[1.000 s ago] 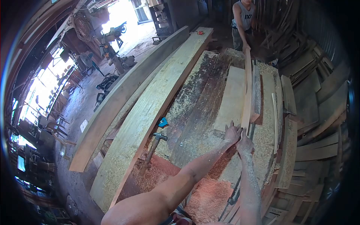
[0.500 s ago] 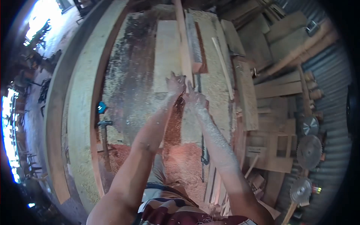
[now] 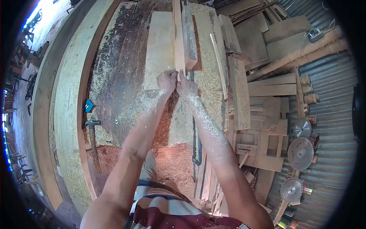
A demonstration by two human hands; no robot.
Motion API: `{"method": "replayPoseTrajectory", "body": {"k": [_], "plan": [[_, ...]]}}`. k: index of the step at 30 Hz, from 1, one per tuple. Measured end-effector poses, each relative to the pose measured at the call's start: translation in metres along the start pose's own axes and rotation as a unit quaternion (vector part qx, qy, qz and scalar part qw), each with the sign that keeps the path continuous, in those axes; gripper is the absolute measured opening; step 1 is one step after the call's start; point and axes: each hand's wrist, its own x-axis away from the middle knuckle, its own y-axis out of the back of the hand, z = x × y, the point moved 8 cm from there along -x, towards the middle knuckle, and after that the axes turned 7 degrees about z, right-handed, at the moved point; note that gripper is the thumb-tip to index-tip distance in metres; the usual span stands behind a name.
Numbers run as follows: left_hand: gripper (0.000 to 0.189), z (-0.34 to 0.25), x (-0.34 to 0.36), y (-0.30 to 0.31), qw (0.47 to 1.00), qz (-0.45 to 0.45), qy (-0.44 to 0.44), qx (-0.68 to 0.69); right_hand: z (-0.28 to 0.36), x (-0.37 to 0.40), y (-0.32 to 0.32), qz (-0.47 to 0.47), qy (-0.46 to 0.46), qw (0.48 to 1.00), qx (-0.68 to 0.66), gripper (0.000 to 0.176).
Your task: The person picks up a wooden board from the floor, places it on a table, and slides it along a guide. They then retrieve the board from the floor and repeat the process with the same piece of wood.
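Observation:
A long, narrow wooden strip (image 3: 178,42) runs straight away from me along the sawdust-covered bench (image 3: 131,82). My left hand (image 3: 167,80) is at its near end on the left, fingers curled in and closed against the wood. On the other side my right hand (image 3: 187,85) grips the same end, its thumb pointing forward along the strip. Sawdust coats my right forearm. Left of the strip lies a flat pale board (image 3: 160,49), close to my left hand. A thick wooden block (image 3: 189,38) stands along the strip's right side. Contact under my fingers is hidden.
A hammer (image 3: 93,141) and a blue object (image 3: 89,105) lie at the bench's left edge, beside long planks (image 3: 70,95). A thin stick (image 3: 219,65) lies to the right. Circular saw blades (image 3: 300,153) hang by the corrugated wall, near stacked boards (image 3: 272,89).
My left hand's fingers, spread before, are now curled in. Both hands have moved slightly forward with the strip, closer to the block's near end. The whole view has shifted.

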Motion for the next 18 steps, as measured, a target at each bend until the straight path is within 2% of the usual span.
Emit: {"method": "replayPoseTrajectory", "body": {"k": [3, 4, 7, 10, 13, 16, 18], "plan": [[0.034, 0.004, 0.019, 0.004, 0.994, -0.080, -0.040, 0.063, 0.005, -0.003, 0.012, 0.003, -0.020, 1.000, 0.012, 0.076], [0.034, 0.014, 0.016, -0.001, 0.991, -0.058, 0.041, 0.109, 0.008, -0.006, 0.014, -0.025, -0.005, 0.999, 0.027, 0.074], [0.033, 0.002, 0.005, 0.006, 0.994, -0.058, 0.069, 0.054, 0.009, -0.010, 0.021, -0.004, -0.003, 1.000, 0.013, 0.074], [0.032, 0.000, -0.005, 0.010, 0.996, -0.075, 0.031, 0.042, 0.009, -0.020, 0.025, 0.010, -0.022, 1.000, 0.006, 0.074], [0.032, 0.013, -0.024, 0.001, 0.996, -0.056, 0.042, 0.053, 0.009, -0.032, 0.028, -0.024, -0.007, 1.000, 0.001, 0.072], [0.030, 0.014, -0.037, -0.001, 0.995, -0.049, 0.043, 0.077, 0.008, -0.041, 0.029, -0.023, -0.034, 0.999, -0.008, 0.072], [0.029, 0.009, -0.042, 0.002, 0.996, -0.061, 0.046, 0.042, 0.010, -0.047, 0.031, -0.021, -0.030, 0.999, -0.035, 0.072]]}}
